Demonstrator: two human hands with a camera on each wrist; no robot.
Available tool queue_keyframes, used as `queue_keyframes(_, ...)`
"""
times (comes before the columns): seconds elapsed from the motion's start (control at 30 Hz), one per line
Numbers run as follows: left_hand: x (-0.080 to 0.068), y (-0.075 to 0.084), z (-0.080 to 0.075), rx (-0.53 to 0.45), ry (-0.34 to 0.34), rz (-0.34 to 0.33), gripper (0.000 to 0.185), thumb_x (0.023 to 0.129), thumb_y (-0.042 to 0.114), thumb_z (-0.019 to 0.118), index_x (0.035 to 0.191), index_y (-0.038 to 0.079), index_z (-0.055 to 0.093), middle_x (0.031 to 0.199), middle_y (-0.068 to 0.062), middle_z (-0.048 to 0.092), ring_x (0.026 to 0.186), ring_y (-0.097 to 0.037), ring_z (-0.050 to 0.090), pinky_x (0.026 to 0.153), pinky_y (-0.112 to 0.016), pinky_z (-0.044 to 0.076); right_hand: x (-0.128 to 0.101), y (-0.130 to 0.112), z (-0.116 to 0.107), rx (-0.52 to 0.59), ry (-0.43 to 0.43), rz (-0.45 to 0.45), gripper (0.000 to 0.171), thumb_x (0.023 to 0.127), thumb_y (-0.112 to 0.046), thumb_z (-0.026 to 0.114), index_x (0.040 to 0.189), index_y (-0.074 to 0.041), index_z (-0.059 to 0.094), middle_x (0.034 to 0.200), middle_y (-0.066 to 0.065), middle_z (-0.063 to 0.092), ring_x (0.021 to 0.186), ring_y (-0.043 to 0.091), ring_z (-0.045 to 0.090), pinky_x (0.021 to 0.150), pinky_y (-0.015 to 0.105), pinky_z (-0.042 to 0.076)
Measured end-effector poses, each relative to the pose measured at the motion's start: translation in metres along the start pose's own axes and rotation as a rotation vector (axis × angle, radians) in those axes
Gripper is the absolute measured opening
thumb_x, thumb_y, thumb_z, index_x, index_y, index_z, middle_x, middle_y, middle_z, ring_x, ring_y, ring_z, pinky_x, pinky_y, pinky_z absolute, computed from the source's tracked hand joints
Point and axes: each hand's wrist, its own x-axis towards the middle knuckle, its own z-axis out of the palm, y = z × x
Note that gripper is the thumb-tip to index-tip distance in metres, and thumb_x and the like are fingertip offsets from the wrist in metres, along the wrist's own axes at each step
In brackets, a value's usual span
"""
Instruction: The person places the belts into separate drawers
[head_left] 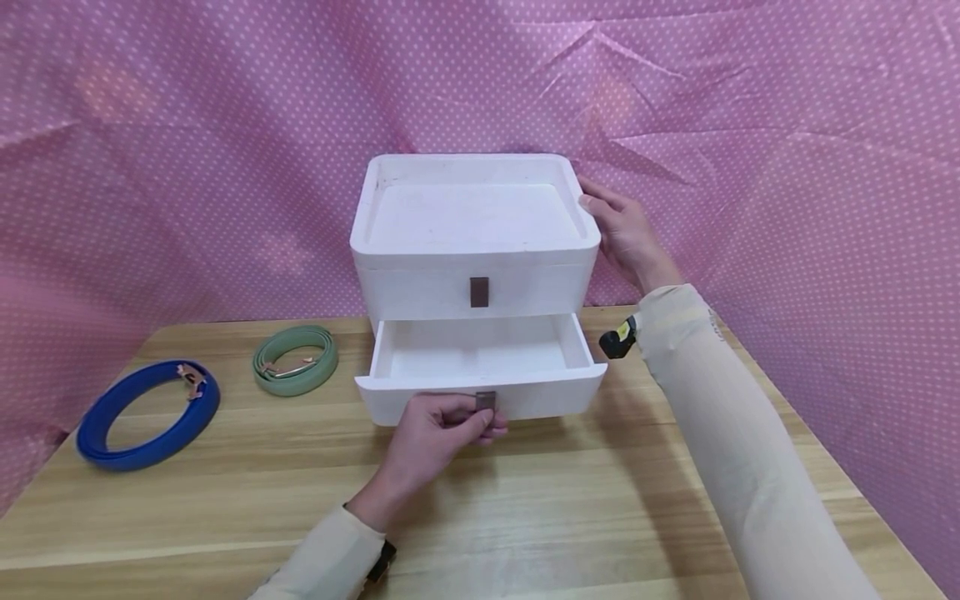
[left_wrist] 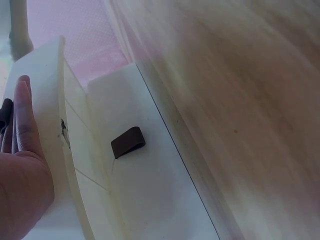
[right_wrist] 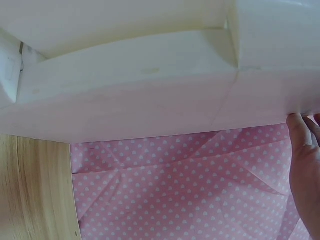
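A white two-drawer box (head_left: 472, 242) stands at the middle of the wooden table (head_left: 585, 517). Its lower drawer (head_left: 480, 354) is pulled out and looks empty inside. My left hand (head_left: 480, 419) pinches the small dark tab (head_left: 486, 400) on that drawer's front. In the left wrist view, my left hand (left_wrist: 22, 150) lies against the drawer front, with the upper drawer's dark tab (left_wrist: 128, 141) beside it. My right hand (head_left: 603, 212) rests with straight fingers on the box's upper right side. The right wrist view shows its fingertips (right_wrist: 299, 131) touching the box wall (right_wrist: 150, 100).
A coiled blue belt (head_left: 146, 412) lies at the table's left, and a coiled green belt (head_left: 295, 358) sits between it and the box. Pink dotted cloth (head_left: 787, 167) hangs close behind and on both sides. Bare tabletop stretches in front of the box.
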Motion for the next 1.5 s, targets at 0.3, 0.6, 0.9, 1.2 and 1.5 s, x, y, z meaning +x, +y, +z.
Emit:
queue_keyframes(0.3,-0.0029,0.0012,0.0001,0.006,-0.007,-0.004,0.014,0.093,-0.003,0.063,0.100,-0.015,0.067,0.096,-0.024,0.070,0.092,-0.036,0.070,0.081,-0.039,0.059,-0.0002,-0.0002,0.0004,-0.014,0.012,0.009,0.052,0.098,-0.018,0.063,0.146,-0.012,0.046,0.151,0.003,0.043,0.131,0.023,0.046,0.092,0.024,0.053)
queue_keyframes(0.6,-0.0039,0.0003,0.0017,-0.003,0.001,-0.018,0.014,0.092,-0.004,0.064,0.100,-0.016,0.066,0.095,-0.024,0.071,0.091,-0.036,0.070,0.081,-0.041,0.059,0.0001,0.0002,-0.0005,-0.006,0.011,-0.001,0.053,0.098,-0.016,0.063,0.147,-0.010,0.045,0.152,0.003,0.042,0.132,0.022,0.046,0.093,0.023,0.053)
queue_keyframes(0.9,-0.0046,0.0007,0.0033,0.012,-0.008,-0.017,0.017,0.093,-0.002,0.064,0.103,-0.015,0.066,0.095,-0.023,0.071,0.091,-0.035,0.070,0.080,-0.038,0.060,-0.0008,0.0009,-0.0017,0.010,0.013,-0.013,0.054,0.098,-0.016,0.063,0.147,-0.009,0.044,0.153,0.002,0.040,0.132,0.022,0.045,0.093,0.023,0.052)
queue_keyframes(1.2,-0.0080,0.0010,0.0046,0.006,0.000,-0.024,0.014,0.092,-0.003,0.064,0.100,-0.015,0.066,0.095,-0.023,0.071,0.091,-0.035,0.070,0.080,-0.039,0.060,-0.0001,0.0028,-0.0016,0.002,0.017,0.007,0.054,0.097,-0.019,0.065,0.147,-0.012,0.045,0.151,0.002,0.042,0.131,0.022,0.046,0.093,0.024,0.053)
queue_keyframes(1.5,-0.0095,0.0010,0.0064,-0.008,-0.003,-0.021,0.014,0.093,-0.003,0.063,0.100,-0.016,0.066,0.095,-0.024,0.070,0.092,-0.036,0.070,0.082,-0.040,0.059,0.0009,0.0025,-0.0016,-0.004,0.015,0.004,0.054,0.097,-0.019,0.065,0.147,-0.012,0.045,0.152,0.002,0.042,0.132,0.022,0.046,0.096,0.025,0.051)
